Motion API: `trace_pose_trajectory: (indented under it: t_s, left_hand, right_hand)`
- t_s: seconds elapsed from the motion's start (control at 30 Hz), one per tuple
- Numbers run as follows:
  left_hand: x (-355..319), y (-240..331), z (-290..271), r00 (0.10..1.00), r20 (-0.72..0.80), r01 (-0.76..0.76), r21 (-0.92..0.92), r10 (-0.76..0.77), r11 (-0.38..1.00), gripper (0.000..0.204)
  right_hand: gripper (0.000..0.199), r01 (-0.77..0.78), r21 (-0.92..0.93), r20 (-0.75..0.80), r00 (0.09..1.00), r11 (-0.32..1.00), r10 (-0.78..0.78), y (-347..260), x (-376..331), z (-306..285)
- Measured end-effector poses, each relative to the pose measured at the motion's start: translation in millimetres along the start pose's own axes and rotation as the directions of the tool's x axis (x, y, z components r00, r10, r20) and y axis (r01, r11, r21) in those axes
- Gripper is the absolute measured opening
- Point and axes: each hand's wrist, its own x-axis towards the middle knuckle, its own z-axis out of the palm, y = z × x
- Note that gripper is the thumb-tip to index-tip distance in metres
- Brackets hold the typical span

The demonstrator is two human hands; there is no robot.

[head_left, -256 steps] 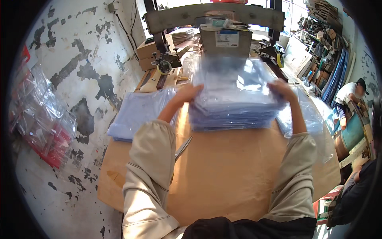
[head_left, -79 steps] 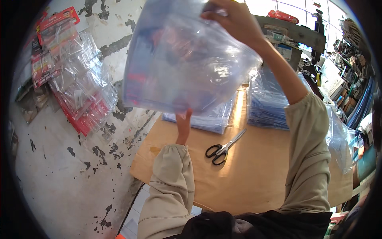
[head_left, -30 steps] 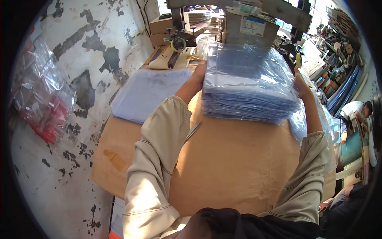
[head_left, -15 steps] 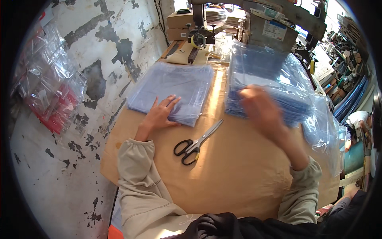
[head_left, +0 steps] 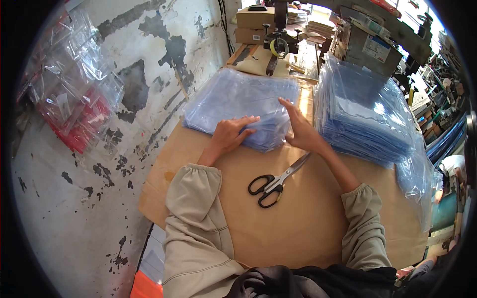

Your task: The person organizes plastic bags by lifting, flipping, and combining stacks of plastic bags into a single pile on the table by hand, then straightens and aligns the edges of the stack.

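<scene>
One pair of scissors (head_left: 272,186) is set aside on the brown tabletop (head_left: 308,223) while the low stack of clear film (head_left: 238,94) at left appears to be evened: the left hand (head_left: 230,134) is laid on the near edge and the right hand (head_left: 302,132) is held at the right side, both unclenched with nothing visibly grasped, contact at the right uncertain. Light, even pressure is best applied, as slippery film is likely to be buckled by force. Beside it, a taller stack (head_left: 365,111) is placed at right; farther off, cardboard boxes (head_left: 254,19) are piled beside a peeling wall (head_left: 191,42).
</scene>
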Motion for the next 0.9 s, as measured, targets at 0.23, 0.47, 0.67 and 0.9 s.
trace_pose_trajectory:
  t_s: [0.23,0.47,0.67,0.9]
  left_hand:
    - [-1,-4,16,0.948,-0.301,-0.091,0.040,0.099,0.995,0.032]
    - [-8,-10,1,0.835,-0.519,-0.008,0.320,0.183,0.947,0.057]
    - [-10,-68,-12,0.376,-0.921,0.383,0.058,-0.098,0.922,0.101]
    - [-16,-96,-39,0.469,-0.694,-0.093,-0.653,-0.545,0.752,0.096]
  right_hand:
    - [0.042,-0.041,0.010,-0.215,0.976,0.999,0.043,33,34,30]
    - [0.037,0.044,-0.168,-0.224,0.971,0.985,-0.081,25,58,12]
    - [0.028,0.256,-0.282,-0.371,0.860,0.924,-0.352,-20,122,-28]
    - [0.024,0.374,-0.072,-0.458,0.811,0.925,-0.363,-126,117,-89]
